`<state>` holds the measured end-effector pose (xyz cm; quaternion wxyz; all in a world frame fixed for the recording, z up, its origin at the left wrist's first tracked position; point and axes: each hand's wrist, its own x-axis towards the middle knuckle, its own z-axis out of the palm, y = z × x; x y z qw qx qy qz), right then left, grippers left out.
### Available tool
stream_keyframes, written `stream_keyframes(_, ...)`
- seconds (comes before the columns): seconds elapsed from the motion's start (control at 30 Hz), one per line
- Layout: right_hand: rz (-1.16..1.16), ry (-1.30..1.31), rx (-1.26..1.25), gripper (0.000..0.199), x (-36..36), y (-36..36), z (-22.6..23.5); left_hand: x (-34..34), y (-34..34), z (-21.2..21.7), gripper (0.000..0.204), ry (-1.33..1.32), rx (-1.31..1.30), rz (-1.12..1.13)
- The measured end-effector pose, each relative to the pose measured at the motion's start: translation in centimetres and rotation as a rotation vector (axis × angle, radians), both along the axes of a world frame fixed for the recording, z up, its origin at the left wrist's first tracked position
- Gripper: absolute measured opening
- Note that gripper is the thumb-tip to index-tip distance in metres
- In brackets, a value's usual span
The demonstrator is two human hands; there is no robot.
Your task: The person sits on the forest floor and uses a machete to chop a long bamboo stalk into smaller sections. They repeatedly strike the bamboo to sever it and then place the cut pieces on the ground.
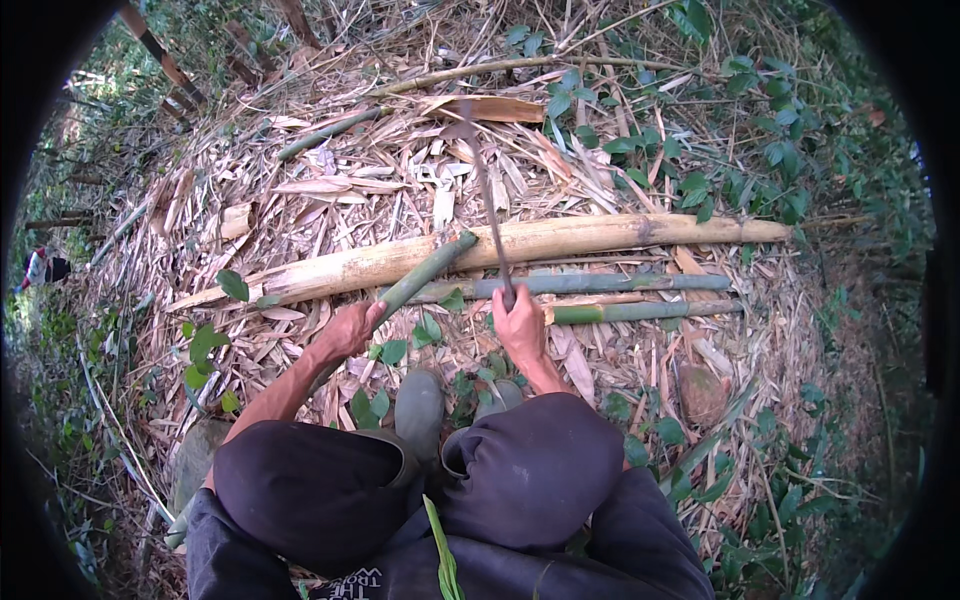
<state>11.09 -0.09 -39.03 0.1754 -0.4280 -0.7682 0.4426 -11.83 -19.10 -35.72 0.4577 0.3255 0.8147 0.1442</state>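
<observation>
Your left hand (350, 328) grasping a green bamboo stem (425, 273), your right hand (520, 325) clenched on a long blade (488, 205), probably a machete, raised above it

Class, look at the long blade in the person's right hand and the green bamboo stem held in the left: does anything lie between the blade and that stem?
Nothing visible does. The right hand holds the blade raised over the ground litter, while the left hand grips the green bamboo stem, whose upper end leans on the thick pale bamboo pole. Open air separates blade and stem.

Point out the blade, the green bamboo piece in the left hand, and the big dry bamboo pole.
Blade (487, 200), head view, mid-length.
Green bamboo piece (425, 272), head view, upper shaft.
Dry bamboo pole (600, 236), head view, middle.
</observation>
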Motion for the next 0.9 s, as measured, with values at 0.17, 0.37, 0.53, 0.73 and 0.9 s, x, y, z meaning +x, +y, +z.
stream_keyframes(0.17,0.095,-0.329,-0.029,0.033,4.3,-1.0,-6.1,0.1,-0.6,-2.9,0.064,0.005,0.080,-0.015)
stream_keyframes(0.37,0.067,-0.233,-0.034,0.028,1.7,0.0,-1.7,0.2,0.0,0.6,0.065,-0.002,0.041,-0.025)
stream_keyframes(0.53,0.000,0.133,0.065,0.020,-1.0,0.2,4.0,-0.3,-0.2,-0.4,0.066,-0.029,0.015,-0.001)
stream_keyframes(0.73,0.091,-0.446,0.056,0.031,4.8,-0.4,-7.8,-0.4,-0.2,-1.3,0.066,-0.030,0.137,-0.019)
stream_keyframes(0.9,0.062,-0.274,-0.311,0.031,3.2,-0.6,-6.3,-1.6,-0.4,-0.3,0.068,-0.098,0.062,-0.058)
